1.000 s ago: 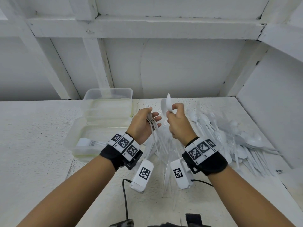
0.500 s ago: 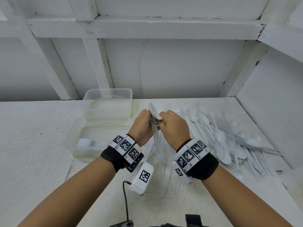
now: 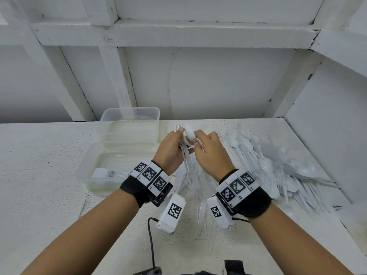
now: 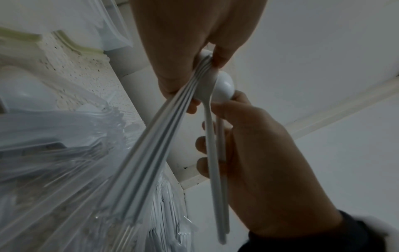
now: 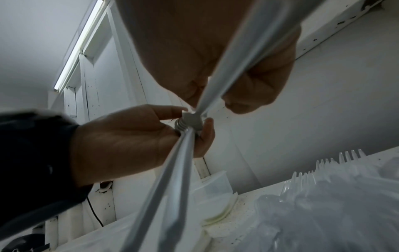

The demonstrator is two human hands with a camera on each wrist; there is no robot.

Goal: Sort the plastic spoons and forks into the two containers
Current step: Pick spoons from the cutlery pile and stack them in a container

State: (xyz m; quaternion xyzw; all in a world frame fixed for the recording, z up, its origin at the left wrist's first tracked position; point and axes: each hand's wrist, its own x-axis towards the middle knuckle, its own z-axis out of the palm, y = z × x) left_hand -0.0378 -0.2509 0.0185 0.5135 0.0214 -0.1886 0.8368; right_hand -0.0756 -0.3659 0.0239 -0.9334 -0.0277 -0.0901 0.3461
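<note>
The left hand [image 3: 172, 153] is curled round a nested bundle of forks [image 4: 164, 136], thumb and fingers pinching it just below the heads so the handles fan downward and hang free; held that way the pieces stay stacked in one another and can go into a container as one lot, which seems the reason for gathering rather than dropping them singly. The right hand [image 3: 211, 155] sits touching the left, its fingers curled round the handles of what look like two spoons [image 4: 215, 153], with a rounded bowl [image 4: 224, 87] pressed against the top of the bundle; judging from that, it is either lining the spoons up or keeping them apart from the forks, and which of the two cannot be told. Both hands are raised above the white table [image 3: 39, 175], probably to let the long handles swing clear of the loose pile of spoons and forks [image 3: 278, 167] lying to the right. To the left stand the two clear containers: the near container [image 3: 87, 175] already holds a small row of white cutlery [image 3: 107, 173] laid flat, its kind too small to tell, while the far container [image 3: 130, 116] behind it shows nothing plainly inside. Most of the cutlery is still unsorted, so the task looks to be in its early part
</note>
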